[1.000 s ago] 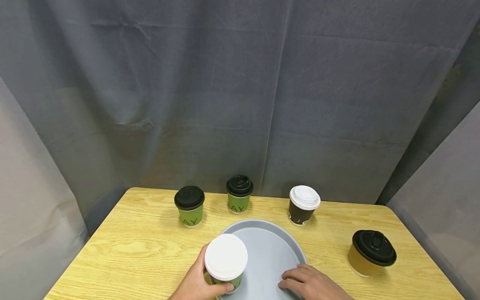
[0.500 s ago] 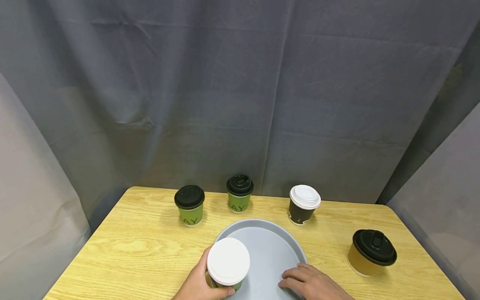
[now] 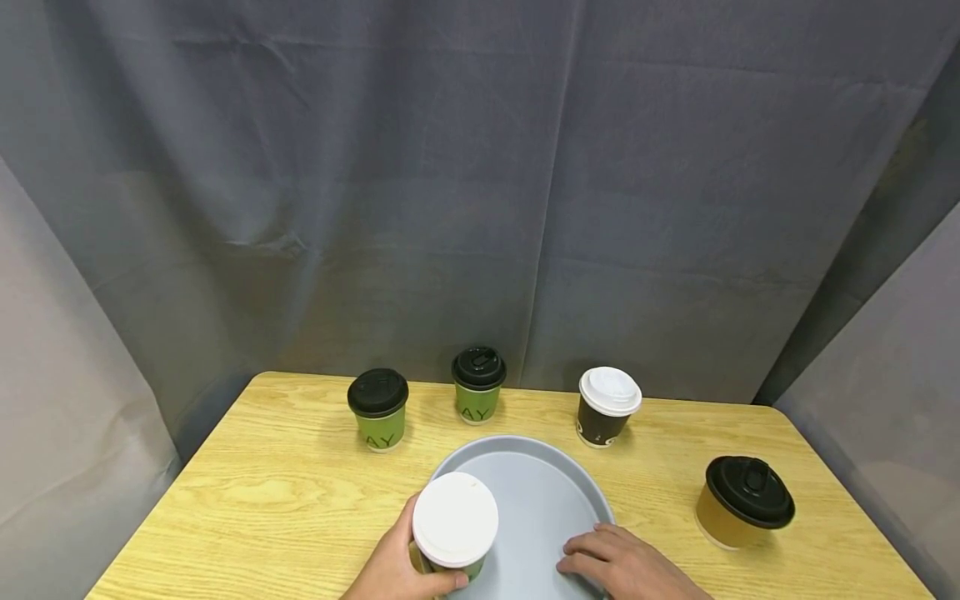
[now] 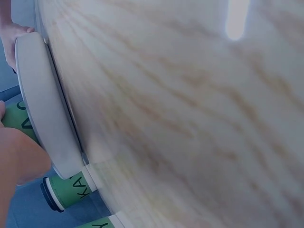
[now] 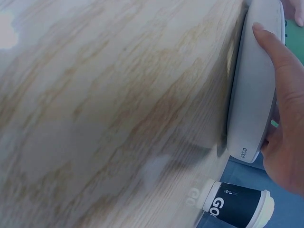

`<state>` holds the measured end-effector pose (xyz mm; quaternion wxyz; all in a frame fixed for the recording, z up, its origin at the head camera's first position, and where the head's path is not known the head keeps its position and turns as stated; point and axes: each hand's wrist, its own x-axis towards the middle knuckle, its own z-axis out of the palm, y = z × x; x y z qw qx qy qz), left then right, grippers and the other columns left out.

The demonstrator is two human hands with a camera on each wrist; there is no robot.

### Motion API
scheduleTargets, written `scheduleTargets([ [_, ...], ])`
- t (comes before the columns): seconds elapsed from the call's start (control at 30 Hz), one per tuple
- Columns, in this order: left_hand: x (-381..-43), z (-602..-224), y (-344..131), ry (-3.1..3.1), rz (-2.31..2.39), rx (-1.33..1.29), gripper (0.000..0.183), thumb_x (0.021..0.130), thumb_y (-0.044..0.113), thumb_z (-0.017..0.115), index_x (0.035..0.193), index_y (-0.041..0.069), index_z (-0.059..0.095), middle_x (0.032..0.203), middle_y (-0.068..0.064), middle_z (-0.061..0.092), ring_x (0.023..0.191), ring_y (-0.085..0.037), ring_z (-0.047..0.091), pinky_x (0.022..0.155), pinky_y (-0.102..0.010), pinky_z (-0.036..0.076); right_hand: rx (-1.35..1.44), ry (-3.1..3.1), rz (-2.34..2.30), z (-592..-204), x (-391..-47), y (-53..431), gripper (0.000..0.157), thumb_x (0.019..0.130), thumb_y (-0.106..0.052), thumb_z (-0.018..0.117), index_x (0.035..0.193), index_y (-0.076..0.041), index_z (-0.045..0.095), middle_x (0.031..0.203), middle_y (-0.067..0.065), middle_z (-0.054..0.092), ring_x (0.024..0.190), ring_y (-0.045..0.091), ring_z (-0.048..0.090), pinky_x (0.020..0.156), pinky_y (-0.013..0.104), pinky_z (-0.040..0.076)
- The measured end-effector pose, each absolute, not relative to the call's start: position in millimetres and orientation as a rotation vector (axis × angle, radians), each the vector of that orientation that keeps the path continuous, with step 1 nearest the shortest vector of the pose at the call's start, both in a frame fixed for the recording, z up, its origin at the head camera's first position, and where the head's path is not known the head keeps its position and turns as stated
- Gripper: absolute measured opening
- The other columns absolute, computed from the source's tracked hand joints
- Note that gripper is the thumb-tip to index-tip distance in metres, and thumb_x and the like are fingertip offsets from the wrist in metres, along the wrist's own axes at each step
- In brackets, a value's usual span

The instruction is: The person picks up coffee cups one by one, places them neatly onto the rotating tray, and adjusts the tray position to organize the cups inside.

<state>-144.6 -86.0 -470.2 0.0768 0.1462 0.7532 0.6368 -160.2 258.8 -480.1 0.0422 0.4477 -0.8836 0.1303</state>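
My left hand (image 3: pixel 397 560) grips a green paper cup with a white lid (image 3: pixel 455 518), thumb across its near side. This cup stands upright at the left part of a round grey tray (image 3: pixel 551 492), inside the rim. In the left wrist view, the tray's wall (image 4: pixel 47 104) partly hides the green cup (image 4: pixel 18 121). My right hand (image 3: pixel 622 565) holds the tray's right rim. Its fingers reach over to the inside, while the thumb (image 5: pixel 270 42) lies against the outer wall in the right wrist view.
Behind the tray stand two green cups with black lids, one left (image 3: pixel 381 410) and one in the middle (image 3: pixel 478 385). A dark cup with a white lid (image 3: pixel 606 407) is at back right. Farther right sits a wide yellow cup with a black lid (image 3: pixel 742 504). Grey curtain (image 3: pixel 420 192) surrounds the wooden table (image 3: pixel 262 500).
Over the first half second my left hand and its cup shifted slightly right and nearer; since then they have hardly moved. My right hand keeps its place on the rim.
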Motion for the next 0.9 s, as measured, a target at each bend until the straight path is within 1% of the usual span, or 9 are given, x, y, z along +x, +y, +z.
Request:
scheduleTargets([
  [0.17,-145.6,-470.7,-86.5,2.237,1.907,0.449,0.096,0.074,0.02,0.089,0.15,0.001,0.033,0.138,-0.011,0.053,0.128,-0.034,0.046,0.108,-0.064,0.025,1.363,-2.697,0.401,-480.3,-159.4,259.6,0.048,0.088,-0.063,0.064,0.117,-0.026,0.068,0.118,-0.011,0.061,0.099,0.005,0.055,0.081,0.03,0.054],
  [0.37,-146.7,-468.9,-87.7,2.193,1.91,0.436,0.097,0.075,0.02,0.089,0.151,0.0,0.031,0.14,-0.012,0.051,0.13,-0.036,0.045,0.108,-0.067,0.023,1.361,-2.721,0.418,-479.2,-158.8,260.4,0.048,0.088,-0.064,0.064,0.119,-0.027,0.067,0.119,-0.011,0.06,0.1,0.005,0.055,0.082,0.029,0.054],
  [0.7,-148.4,-469.6,-88.2,2.205,1.887,0.444,0.096,0.075,0.021,0.089,0.151,0.001,0.034,0.138,-0.01,0.053,0.13,-0.035,0.045,0.109,-0.067,0.022,1.351,-2.727,0.425,-479.3,-158.2,260.0,0.048,0.087,-0.064,0.064,0.119,-0.028,0.067,0.119,-0.012,0.06,0.1,0.005,0.055,0.082,0.029,0.054],
  [0.9,-147.7,-470.7,-89.2,2.209,1.88,0.448,0.095,0.074,0.022,0.09,0.15,0.001,0.037,0.137,-0.01,0.055,0.129,-0.035,0.046,0.109,-0.068,0.023,1.361,-2.712,0.425,-480.0,-159.2,259.9,0.048,0.087,-0.063,0.064,0.119,-0.027,0.067,0.119,-0.012,0.06,0.1,0.005,0.054,0.081,0.029,0.054],
])
